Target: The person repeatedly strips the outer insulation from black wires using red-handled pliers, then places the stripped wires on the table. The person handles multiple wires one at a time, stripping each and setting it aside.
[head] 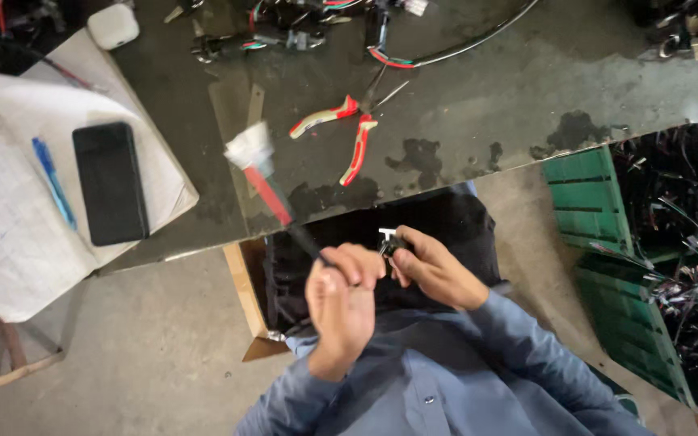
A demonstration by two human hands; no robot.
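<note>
Wire lead (272, 190), red running into black, with a white connector (250, 147) at its far end, stretches up over the near edge of the bench (527, 105) from the left hand (341, 303), which is fisted tight around the black stretch. Right hand (434, 270) is pinched closed on a small black plug (392, 243) with a pale tip, held just off the bench's near edge, over the person's lap, the two hands touching. Risk as I read it: that long lead is hanging free, and a tug could whip the white connector across the bench into the red-handled pliers (347, 129) lying near the middle. The small plug is held only at the fingertips; a slip would drop it towards the floor or the green crate (599, 242) of cables alongside. Phone (109, 183) and notebook (18, 234) sit well apart, at the bench's left corner.
</note>
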